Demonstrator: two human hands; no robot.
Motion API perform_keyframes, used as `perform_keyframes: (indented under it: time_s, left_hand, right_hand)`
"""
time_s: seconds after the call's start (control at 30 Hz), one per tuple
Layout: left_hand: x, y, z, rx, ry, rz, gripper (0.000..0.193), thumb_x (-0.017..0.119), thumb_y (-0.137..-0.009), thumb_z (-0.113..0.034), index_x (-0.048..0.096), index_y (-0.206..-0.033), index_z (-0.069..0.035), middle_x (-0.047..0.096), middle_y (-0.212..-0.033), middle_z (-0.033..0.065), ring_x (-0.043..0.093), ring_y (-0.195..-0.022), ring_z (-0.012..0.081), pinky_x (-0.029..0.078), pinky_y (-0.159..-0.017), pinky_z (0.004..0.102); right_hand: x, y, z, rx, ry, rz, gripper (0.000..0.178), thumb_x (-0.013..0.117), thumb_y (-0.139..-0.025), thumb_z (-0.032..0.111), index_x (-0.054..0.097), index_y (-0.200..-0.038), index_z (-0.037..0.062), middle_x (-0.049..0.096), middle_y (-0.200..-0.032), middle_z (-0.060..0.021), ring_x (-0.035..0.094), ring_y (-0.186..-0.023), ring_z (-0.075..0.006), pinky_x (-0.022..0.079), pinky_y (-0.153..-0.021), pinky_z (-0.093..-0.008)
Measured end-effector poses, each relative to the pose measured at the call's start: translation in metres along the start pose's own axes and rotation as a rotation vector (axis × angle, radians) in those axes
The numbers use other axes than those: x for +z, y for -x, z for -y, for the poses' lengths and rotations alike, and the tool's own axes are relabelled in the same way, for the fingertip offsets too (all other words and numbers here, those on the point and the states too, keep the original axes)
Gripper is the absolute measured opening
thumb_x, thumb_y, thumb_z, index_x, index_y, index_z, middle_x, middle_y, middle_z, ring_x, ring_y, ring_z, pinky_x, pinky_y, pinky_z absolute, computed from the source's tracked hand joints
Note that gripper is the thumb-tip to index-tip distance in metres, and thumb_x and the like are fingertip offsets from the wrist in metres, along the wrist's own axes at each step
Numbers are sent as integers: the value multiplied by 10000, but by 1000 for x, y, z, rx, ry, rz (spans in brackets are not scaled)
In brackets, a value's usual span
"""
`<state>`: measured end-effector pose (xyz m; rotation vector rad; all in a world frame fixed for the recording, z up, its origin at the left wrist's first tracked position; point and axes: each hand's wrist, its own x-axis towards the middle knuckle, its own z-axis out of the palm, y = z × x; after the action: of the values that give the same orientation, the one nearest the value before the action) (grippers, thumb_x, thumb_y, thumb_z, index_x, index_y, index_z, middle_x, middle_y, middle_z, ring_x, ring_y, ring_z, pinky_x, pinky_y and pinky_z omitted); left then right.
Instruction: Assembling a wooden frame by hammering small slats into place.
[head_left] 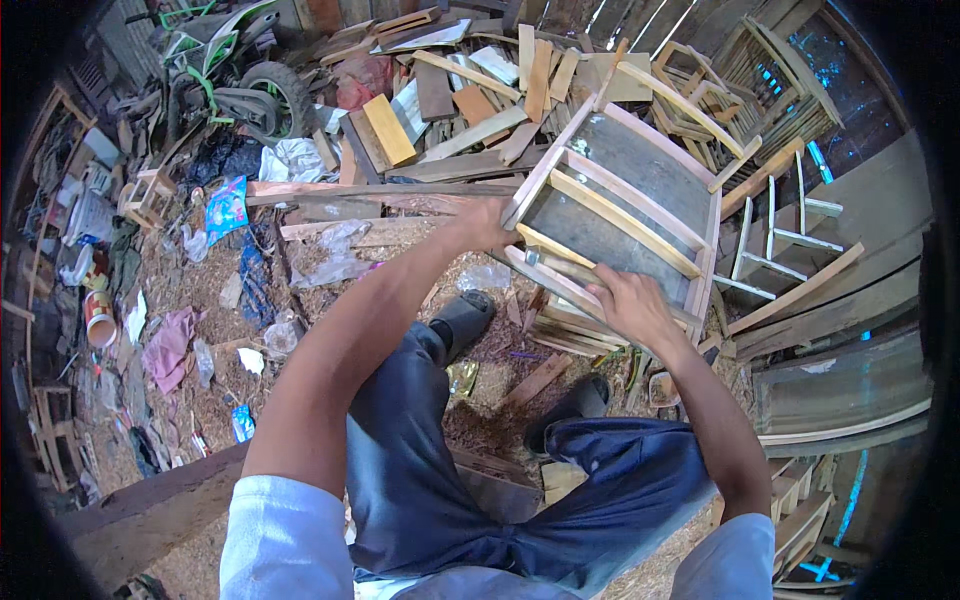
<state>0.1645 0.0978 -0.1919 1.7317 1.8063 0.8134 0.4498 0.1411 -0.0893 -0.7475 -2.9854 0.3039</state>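
Note:
A pale wooden frame (625,208) with crosswise slats stands tilted in front of me, a dark sheet showing between its slats. My left hand (488,225) is closed around its near left corner. At the near rail, my right hand (635,305) has its fingers curled around a slim tool (533,258) with a shiny metal end, which reaches toward the left hand. How far the tool's handle runs under my fingers is hidden. Beneath the frame, a stack of pale wooden pieces (575,330) is partly covered by it.
Offcut boards (435,95) are heaped at the back. A green and black motorbike (235,95) stands far left. Small white wooden frames (785,235) lean at right. A thick beam (150,520) crosses the lower left. Sawdust, plastic and cloth (172,350) litter the floor around my sandals.

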Motion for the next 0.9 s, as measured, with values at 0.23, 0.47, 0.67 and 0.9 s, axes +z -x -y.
perform_keyframes:
  time_s: [0.23,0.47,0.67,0.9]
  left_hand:
    - [-5,1,-12,-80,14,67,397,702,-753,-219,579,-1056,6,655,-885,220,659,-828,306,507,-732,385]
    - [0,0,-2,-21,-41,12,438,709,-748,-240,574,-1084,8,646,-916,240,641,-865,349,499,-765,394]
    - [-3,2,-13,13,-95,-6,468,713,-737,-239,563,-1086,35,637,-915,258,626,-882,379,486,-793,405]
    - [-3,2,-7,34,-43,-42,420,701,-725,-225,567,-1025,36,646,-844,238,638,-829,370,494,-754,406]
  right_hand:
    - [-6,-6,4,128,-21,105,229,483,-921,276,524,-923,51,616,-665,-221,605,-637,-433,483,-619,-527]
    - [-6,1,4,59,17,19,229,472,-920,281,513,-909,56,622,-675,-210,606,-611,-424,483,-602,-527]
    - [-6,3,-4,51,50,61,220,467,-924,272,510,-912,56,617,-674,-221,611,-612,-414,491,-598,-512]
    - [-7,-2,0,114,100,112,227,441,-938,268,514,-912,54,605,-623,-204,620,-590,-385,498,-586,-503]
